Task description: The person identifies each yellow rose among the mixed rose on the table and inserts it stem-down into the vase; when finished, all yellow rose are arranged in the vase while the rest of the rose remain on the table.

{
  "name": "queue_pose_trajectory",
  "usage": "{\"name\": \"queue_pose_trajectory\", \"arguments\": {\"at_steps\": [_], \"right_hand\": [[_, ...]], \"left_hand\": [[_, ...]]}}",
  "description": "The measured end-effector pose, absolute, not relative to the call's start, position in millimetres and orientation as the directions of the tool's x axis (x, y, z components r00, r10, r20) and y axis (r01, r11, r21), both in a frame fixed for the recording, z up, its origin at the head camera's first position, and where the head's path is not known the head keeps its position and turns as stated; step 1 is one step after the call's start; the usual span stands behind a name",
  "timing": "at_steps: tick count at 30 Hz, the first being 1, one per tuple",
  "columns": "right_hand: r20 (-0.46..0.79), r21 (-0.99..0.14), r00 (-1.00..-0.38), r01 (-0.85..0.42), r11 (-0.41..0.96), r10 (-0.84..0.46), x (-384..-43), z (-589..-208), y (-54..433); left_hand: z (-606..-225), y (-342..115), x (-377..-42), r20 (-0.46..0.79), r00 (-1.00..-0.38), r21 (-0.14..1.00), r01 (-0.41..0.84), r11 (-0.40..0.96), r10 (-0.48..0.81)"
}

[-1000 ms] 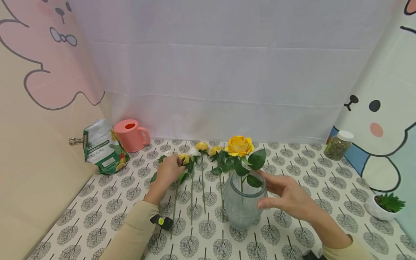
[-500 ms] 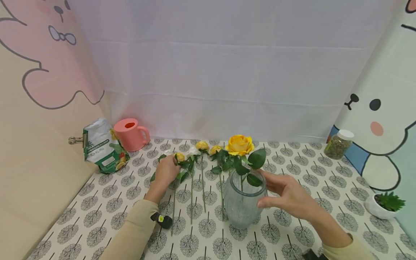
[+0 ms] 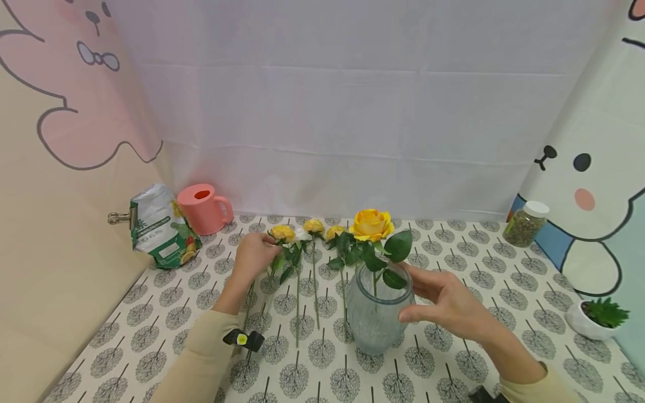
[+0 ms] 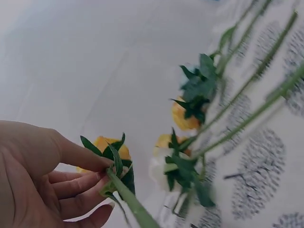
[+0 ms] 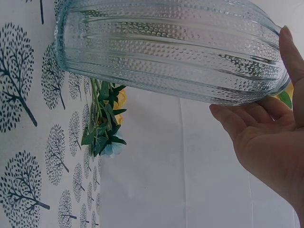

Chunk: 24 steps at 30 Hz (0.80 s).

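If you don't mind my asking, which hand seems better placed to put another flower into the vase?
Probably the left hand: it pinches a yellow flower just below the bloom, while the right hand holds the vase near its rim.

White tree-printed cloth (image 3: 468,246) is covering the counter (image 3: 322,386). A ribbed bluish glass vase (image 3: 375,330) is standing there; left of it, long-stemmed yellow and white flowers (image 3: 314,226) are lying, with a pink handled jug (image 3: 202,211) and green-white pouch (image 3: 163,232) farther left. Right of it, a white-lidded jar (image 3: 525,225) and white-potted green succulent (image 3: 604,313) are sitting.
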State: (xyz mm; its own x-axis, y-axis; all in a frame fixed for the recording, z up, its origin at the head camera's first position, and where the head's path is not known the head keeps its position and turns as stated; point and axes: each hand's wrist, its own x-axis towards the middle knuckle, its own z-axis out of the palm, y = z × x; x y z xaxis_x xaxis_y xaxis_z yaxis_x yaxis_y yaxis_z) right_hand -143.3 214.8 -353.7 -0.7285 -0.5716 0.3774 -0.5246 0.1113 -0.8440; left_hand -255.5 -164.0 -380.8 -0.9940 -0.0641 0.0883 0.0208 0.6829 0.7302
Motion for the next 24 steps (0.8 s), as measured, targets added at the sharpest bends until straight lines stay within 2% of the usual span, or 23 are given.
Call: {"name": "queue_pose_trajectory", "arguments": {"at_steps": [7,13,19,24], "right_hand": [[0.357,-0.859,-0.734,-0.501,0.106,-0.577,-143.2,-355.1,214.7],[0.367,-0.853,-0.733,-0.51,0.106,-0.572,-143.6,-354.5,215.0],[0.367,-0.856,-0.73,-0.507,0.097,-0.577,-143.9,-354.3,214.6],[0.356,-0.859,-0.739,-0.5,0.11,-0.572,-143.8,-354.5,215.6]], "left_hand": [[-354.2,-173.0,-241.0,-0.021,-0.999,0.93,-0.009,0.366,0.03],[-330.9,-178.9,-229.4,-0.005,-0.987,0.996,0.009,0.089,0.161],[-309.0,-178.6,-213.6,0.078,-0.982,0.976,0.041,-0.212,0.171],[-296.3,-176.6,-201.2,0.152,-0.977,0.882,0.064,-0.468,0.152]]}}
